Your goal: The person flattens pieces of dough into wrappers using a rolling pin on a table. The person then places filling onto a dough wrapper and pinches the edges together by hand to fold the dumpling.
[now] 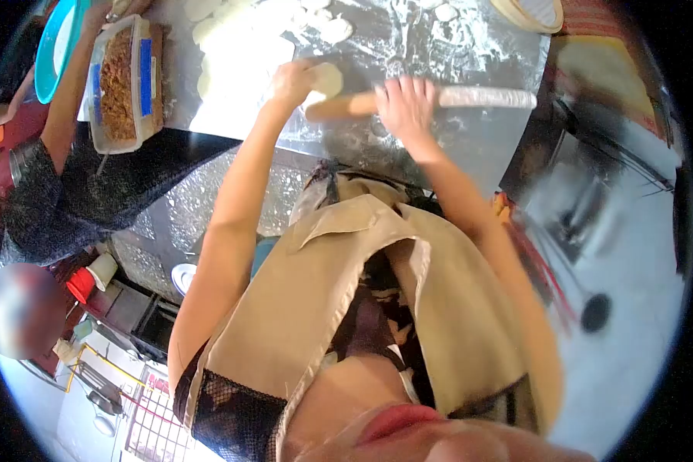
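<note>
My right hand is wrapped round a wooden rolling pin, which lies sideways near the table's front edge. The pin's right end looks pale and shiny, perhaps wrapped in plastic. To the left, my left hand grips the edge of a small flat dough round with its fingers. The near part of that round lies close to the pin's left end; I cannot tell whether they touch. More pale dough pieces lie further back on the floured metal table.
A clear plastic tub of brown filling stands at the table's left. Beside it a co-worker's arm reaches in near a turquoise basin. A round wooden-rimmed container sits at the back right corner. Glare covers the left of the table.
</note>
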`<act>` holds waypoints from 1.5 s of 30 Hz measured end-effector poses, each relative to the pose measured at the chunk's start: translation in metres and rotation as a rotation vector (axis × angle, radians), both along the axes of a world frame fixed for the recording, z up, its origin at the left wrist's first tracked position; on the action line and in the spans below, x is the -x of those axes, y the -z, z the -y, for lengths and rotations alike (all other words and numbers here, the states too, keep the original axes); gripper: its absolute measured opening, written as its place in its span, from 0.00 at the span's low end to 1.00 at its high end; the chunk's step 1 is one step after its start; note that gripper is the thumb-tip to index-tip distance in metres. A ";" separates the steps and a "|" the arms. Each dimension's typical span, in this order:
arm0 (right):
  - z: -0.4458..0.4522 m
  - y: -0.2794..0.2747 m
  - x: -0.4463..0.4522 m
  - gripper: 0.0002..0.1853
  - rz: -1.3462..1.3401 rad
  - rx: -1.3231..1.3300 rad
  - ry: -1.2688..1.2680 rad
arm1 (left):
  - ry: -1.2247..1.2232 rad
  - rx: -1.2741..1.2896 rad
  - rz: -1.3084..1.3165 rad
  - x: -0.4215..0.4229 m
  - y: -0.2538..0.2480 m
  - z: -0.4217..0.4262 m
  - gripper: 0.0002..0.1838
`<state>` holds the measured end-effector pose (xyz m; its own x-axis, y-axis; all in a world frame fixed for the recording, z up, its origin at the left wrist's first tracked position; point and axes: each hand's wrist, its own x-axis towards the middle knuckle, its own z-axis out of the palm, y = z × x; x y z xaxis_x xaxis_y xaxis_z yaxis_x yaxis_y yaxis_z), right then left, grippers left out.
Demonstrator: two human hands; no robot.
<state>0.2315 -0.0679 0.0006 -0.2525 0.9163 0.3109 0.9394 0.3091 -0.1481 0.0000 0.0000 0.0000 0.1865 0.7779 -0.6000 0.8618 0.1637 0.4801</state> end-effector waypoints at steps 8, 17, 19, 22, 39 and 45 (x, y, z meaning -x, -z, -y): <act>0.057 -0.005 -0.056 0.10 -0.044 0.006 0.254 | -0.093 -0.746 -0.004 -0.078 0.021 0.004 0.13; -0.010 0.004 -0.070 0.17 -0.070 0.288 0.456 | 0.381 -0.316 0.231 -0.169 -0.010 -0.004 0.14; 0.007 -0.002 -0.071 0.20 -0.044 0.300 0.380 | 0.372 -0.226 0.361 -0.158 -0.013 0.000 0.14; 0.038 -0.006 -0.067 0.21 -0.018 0.303 0.324 | 0.149 -0.216 0.322 -0.143 0.005 0.022 0.16; 0.020 -0.008 -0.036 0.15 0.035 0.236 0.196 | 0.057 -0.162 0.116 -0.077 0.004 0.022 0.13; -0.015 -0.031 -0.007 0.13 0.139 0.344 0.242 | 0.203 -0.172 -0.003 -0.068 0.003 0.029 0.16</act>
